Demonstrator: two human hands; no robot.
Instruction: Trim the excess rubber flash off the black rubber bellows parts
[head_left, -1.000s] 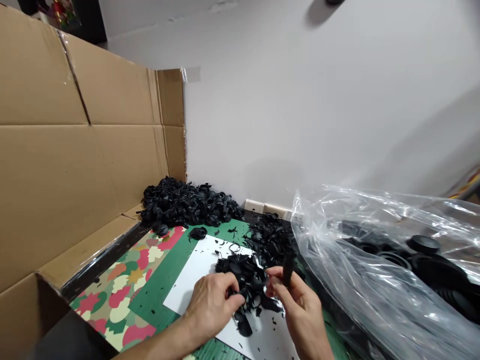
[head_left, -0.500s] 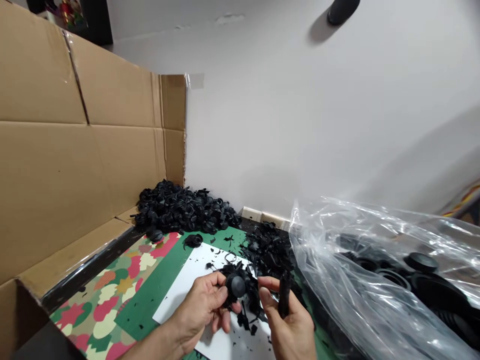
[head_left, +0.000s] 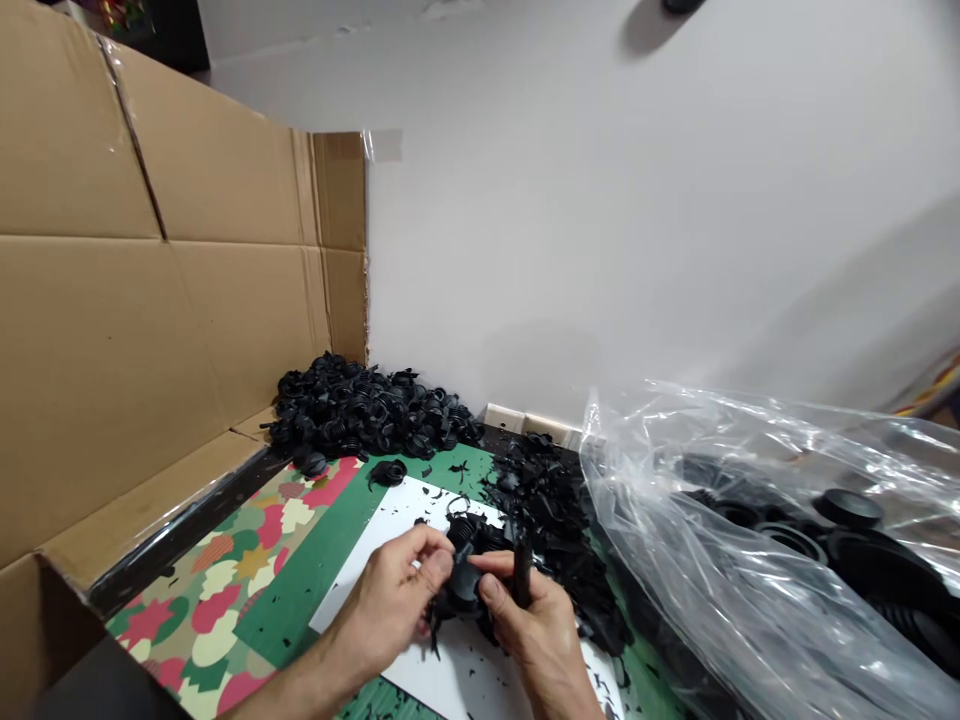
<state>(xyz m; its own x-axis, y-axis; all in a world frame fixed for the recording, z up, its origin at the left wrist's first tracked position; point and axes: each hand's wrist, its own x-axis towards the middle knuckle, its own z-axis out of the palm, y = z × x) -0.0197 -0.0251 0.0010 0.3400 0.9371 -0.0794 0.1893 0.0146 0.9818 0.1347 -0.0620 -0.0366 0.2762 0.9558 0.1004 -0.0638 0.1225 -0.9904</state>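
Note:
My left hand [head_left: 394, 600] pinches a small round black rubber part [head_left: 463, 583] over a white sheet [head_left: 390, 545]. My right hand [head_left: 529, 625] is closed round a thin black tool [head_left: 522, 572] and its thumb presses against the same part. Both hands meet just above a small heap of black parts and trimmings [head_left: 480, 535] on the sheet.
A big pile of black rubber parts [head_left: 367, 410] lies against the wall and the cardboard panel [head_left: 150, 300] at the left. Black scraps [head_left: 551, 500] lie right of the sheet. A clear plastic bag [head_left: 750, 540] with larger black parts fills the right. A patterned mat [head_left: 247, 560] covers the table.
My hands have come together: the right hand moved left with its tool onto the round part that the left hand lifted from the heap.

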